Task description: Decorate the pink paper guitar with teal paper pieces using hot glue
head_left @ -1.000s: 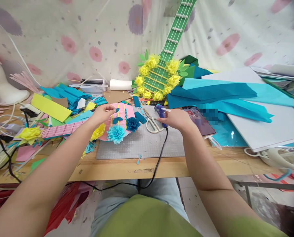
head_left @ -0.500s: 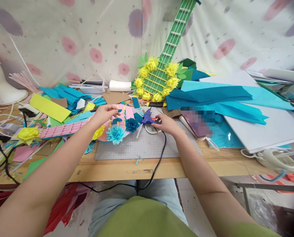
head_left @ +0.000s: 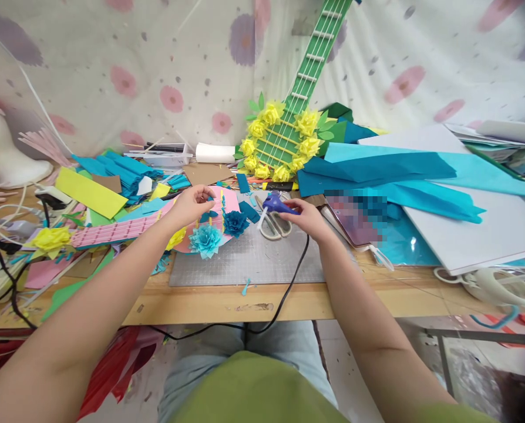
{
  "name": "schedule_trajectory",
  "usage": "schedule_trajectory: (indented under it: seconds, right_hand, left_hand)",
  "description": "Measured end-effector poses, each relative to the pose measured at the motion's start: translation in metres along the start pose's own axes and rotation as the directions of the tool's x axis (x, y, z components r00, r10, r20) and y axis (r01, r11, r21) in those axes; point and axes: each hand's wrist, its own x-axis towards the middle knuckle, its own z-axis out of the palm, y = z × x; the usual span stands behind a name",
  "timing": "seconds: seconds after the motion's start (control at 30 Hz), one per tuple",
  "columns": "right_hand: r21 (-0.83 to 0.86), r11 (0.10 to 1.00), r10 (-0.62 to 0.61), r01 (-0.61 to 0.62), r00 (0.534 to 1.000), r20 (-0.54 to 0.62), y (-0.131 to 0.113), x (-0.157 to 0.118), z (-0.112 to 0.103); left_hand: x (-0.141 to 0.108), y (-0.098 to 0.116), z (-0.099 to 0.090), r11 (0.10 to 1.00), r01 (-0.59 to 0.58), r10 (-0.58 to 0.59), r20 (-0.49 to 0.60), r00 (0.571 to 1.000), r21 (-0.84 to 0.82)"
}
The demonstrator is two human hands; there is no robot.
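My right hand (head_left: 307, 216) is closed on a purple hot glue gun (head_left: 276, 203), whose black cord (head_left: 291, 288) hangs over the table's front edge. Under the glue gun lies a pair of scissors with pale handles (head_left: 273, 228), on the grey cutting mat (head_left: 245, 267). Fingertips of my left hand (head_left: 192, 202) are pinched on a small dark blue paper piece (head_left: 210, 198), partly hidden. This hand is over the body of a pink paper guitar (head_left: 216, 226). The guitar bears a light blue paper flower (head_left: 206, 239), a dark blue one (head_left: 236, 224) and yellow strips.
Behind the mat leans a green paper guitar (head_left: 289, 126) ringed with yellow flowers. Blue paper sheets (head_left: 377, 173), white boards (head_left: 478, 226) and a phone (head_left: 350, 220) lie to the right. Paper scraps, a yellow sheet (head_left: 90, 192) and cables crowd the left.
My right hand has closed around the glue gun and lifted it off the scissors, shifting it slightly right. My left hand has stayed nearly in place over the pink guitar.
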Motion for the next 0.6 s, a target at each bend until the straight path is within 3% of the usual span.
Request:
schedule_trajectory:
  seconds: [0.1,0.2,0.33,0.47,0.6]
  right_hand:
    - [0.411,0.91,0.059,-0.052,0.998,-0.005,0.005,0.001,-0.012]
    - [0.607,0.793,0.029,-0.043,0.999,0.032,0.002,-0.001,-0.016]
    - [0.601,0.798,-0.028,-0.035,0.995,0.096,-0.01,-0.004,-0.005]
    - [0.643,0.766,-0.071,0.021,0.996,0.052,-0.024,0.0,0.013]
    - [0.661,0.749,-0.088,0.039,0.995,0.04,-0.036,0.009,0.024]
  left_hand:
    - [-0.001,-0.002,-0.002,1.0,0.003,-0.002,0.034,0.999,-0.03]
    - [0.002,-0.007,-0.001,0.998,0.052,-0.051,0.02,0.998,-0.037]
    - [0.009,-0.015,0.0,0.999,0.041,-0.042,0.034,0.999,0.03]
    - [0.013,-0.018,0.001,0.999,-0.001,-0.002,0.065,0.998,0.054]
    - [0.014,-0.011,0.005,0.999,0.041,-0.042,0.056,0.998,0.031]
